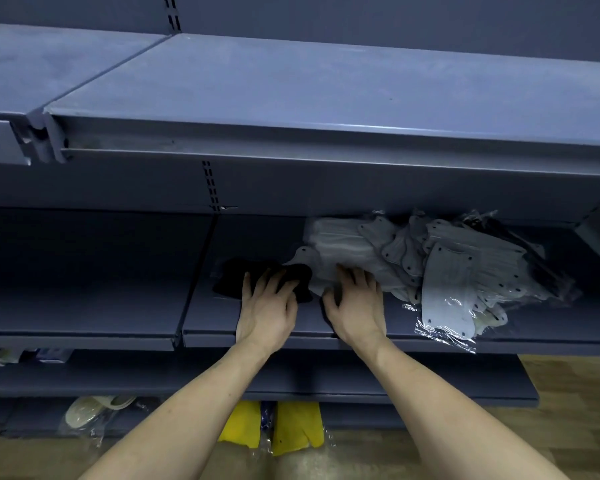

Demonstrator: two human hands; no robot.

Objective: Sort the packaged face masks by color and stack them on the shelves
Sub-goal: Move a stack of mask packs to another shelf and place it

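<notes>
Left hand (267, 306) rests with fingers spread on the black mask (257, 275) on the middle shelf (201, 313); right hand (355, 306) lies relaxed against the white pile (413, 258) (slippery wrappers). I'd slide black left, keeping colors apart.

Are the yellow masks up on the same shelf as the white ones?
No, the yellow masks lie low near the floor, while the white masks are piled on the middle shelf.
</notes>
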